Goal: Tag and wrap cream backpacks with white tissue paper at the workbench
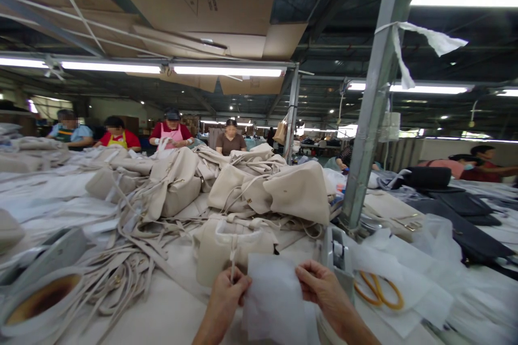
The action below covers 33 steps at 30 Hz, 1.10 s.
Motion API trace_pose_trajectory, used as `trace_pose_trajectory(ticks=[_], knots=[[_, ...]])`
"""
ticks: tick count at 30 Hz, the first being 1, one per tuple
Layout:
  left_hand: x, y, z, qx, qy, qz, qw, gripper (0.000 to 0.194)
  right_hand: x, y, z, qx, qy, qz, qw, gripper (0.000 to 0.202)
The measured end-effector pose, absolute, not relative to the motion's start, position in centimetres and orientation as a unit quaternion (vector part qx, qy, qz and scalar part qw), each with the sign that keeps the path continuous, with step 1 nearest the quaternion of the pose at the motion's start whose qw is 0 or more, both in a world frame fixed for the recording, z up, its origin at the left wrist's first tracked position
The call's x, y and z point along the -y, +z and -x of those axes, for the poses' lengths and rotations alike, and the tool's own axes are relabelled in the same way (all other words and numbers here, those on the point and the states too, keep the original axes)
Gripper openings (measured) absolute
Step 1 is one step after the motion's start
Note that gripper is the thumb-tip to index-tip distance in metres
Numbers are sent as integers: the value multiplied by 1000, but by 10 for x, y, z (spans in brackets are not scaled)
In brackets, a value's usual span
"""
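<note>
The table (172,304) bears heaped cream bags (301,191) beyond the white sheet (275,299).

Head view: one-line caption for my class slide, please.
Left hand and right hand hold a white sheet before piled beige bags.

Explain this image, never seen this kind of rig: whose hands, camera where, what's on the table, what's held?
There is no machine arm: these are a person's bare hands. The single view comes from a camera worn on that person's head, looking forward and down. The left hand and right hand hold a thin whitish sheet by its opposite sides. Just beyond is a beige bag, with a pile of beige bags behind it. To the left lie loose straps and a roll with a brown core; to the right, yellow handles, apparently of scissors. Other people sit or stand farther back.
</note>
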<state>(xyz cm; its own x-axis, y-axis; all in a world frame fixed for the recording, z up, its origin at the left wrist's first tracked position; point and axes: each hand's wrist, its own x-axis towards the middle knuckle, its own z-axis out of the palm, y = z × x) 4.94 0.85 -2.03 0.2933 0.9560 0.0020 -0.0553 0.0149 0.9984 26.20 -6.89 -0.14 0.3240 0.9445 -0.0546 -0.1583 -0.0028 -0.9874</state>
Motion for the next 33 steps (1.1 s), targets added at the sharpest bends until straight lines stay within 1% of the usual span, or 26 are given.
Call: trace_pose_trajectory(ticks=[3, 5, 11, 15, 18, 21, 24, 27, 28, 33], knots=[[-9, -22, -49, -416, 430, -534, 598, 42, 74, 4, -265, 376, 522, 513, 568, 43], [-9, -24, -49, -417, 431, -523, 605, 41, 78, 5, -263, 374, 529, 518, 559, 44], [-7, -24, -53, -409, 413, -540, 609, 39, 72, 2, -260, 422, 452, 544, 567, 51], [-6, -22, -54, -401, 400, -551, 613, 40, 58, -4, -266, 492, 335, 563, 573, 32], [-3, -20, -53, -413, 396, -526, 629, 43, 51, -6, -270, 525, 250, 563, 587, 25], [-2, -19, -53, -423, 404, -511, 630, 42, 50, -8, -270, 510, 274, 558, 595, 24], [-1, -20, -54, -423, 407, -516, 624, 41, 52, -10, -270, 509, 301, 556, 584, 28], [-3, -23, -56, -417, 407, -528, 618, 41, 52, -14, -273, 547, 252, 574, 554, 19], [-3, -24, -56, -414, 409, -531, 616, 42, 52, -16, -275, 551, 239, 583, 547, 19], [-6, -26, -57, -412, 421, -538, 603, 42, 51, -20, -282, 534, 240, 609, 534, 31]])
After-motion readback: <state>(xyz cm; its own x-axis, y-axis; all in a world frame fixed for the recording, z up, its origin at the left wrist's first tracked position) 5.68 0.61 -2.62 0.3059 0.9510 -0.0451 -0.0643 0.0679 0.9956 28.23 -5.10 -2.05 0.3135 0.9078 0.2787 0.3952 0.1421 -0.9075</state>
